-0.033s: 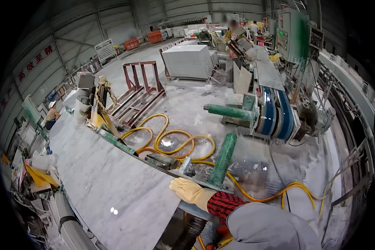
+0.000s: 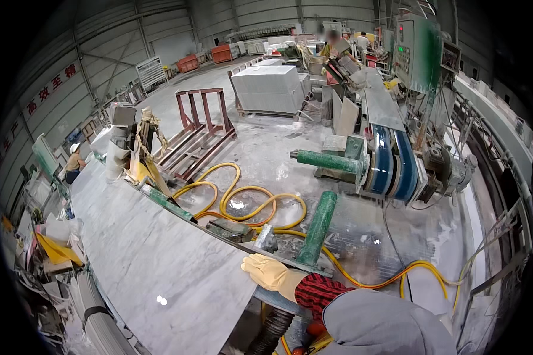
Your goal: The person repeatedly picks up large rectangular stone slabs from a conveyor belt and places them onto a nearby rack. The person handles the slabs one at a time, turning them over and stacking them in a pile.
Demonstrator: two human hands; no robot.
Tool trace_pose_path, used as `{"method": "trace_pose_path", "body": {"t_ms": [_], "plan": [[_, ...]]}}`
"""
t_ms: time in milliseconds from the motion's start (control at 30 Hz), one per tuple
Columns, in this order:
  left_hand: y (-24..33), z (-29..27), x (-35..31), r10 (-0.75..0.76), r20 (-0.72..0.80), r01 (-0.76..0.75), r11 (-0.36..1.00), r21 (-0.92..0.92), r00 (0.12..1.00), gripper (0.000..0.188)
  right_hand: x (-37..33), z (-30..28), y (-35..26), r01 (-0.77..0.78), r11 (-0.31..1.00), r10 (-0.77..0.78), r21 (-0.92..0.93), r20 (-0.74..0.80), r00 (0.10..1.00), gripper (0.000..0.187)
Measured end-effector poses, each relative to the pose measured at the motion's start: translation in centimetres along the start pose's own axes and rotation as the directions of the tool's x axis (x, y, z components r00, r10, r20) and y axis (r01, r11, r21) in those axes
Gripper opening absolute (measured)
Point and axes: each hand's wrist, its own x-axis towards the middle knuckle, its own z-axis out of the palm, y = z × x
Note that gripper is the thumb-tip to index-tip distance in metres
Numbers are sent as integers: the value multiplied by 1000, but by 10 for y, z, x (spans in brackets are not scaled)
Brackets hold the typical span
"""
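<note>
My right hand [image 2: 269, 272] wears a cream work glove, with a red-and-black checked cuff and a grey sleeve behind it. Its fingers lie stretched out on the near right corner of a large grey-veined marble slab [image 2: 154, 248], palm down, gripping nothing that I can see. The slab is flat and wet-looking, and it runs away to the far left. Just beyond the hand, a green roller [image 2: 318, 228] stands beside the slab's edge. Below the corner hangs a dark ribbed hose [image 2: 271, 331]. My left hand is out of the picture.
A yellow hose [image 2: 237, 204] loops over the wet floor. Beyond it stand a rusty red rack [image 2: 201, 133] and a pale block stack [image 2: 269, 89]. Right of these is a machine with blue belts [image 2: 391, 160]. A person [image 2: 74, 161] is at the far left.
</note>
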Motion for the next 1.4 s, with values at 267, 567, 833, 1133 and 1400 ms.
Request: {"method": "trace_pose_path", "body": {"t_ms": [267, 567, 833, 1133, 1400], "plan": [[-10, 1, -12, -29, 29, 28, 999, 38, 999, 49, 2, -7, -2, -61, 997, 56, 58, 77, 995, 40], [-36, 25, -28, 20, -3, -20, 995, 102, 1000, 44, 0, -14, -6, -22, 999, 21, 37, 43, 999, 43], [11, -27, -8, 6, -21, -6, 999, -33, 1000, 46, -1, -18, -8, -26, 1000, 26, 5, 99, 995, 44], [-17, 7, -22, 13, -78, -15, 1000, -25, 997, 44, 2, -22, -10, -33, 999, 30, 21, 118, 993, 43], [-34, 22, -30, 3, -22, -2, 1000, 27, 1000, 44, 2, -25, -13, -63, 998, 60, 12, 149, 987, 40]]}}
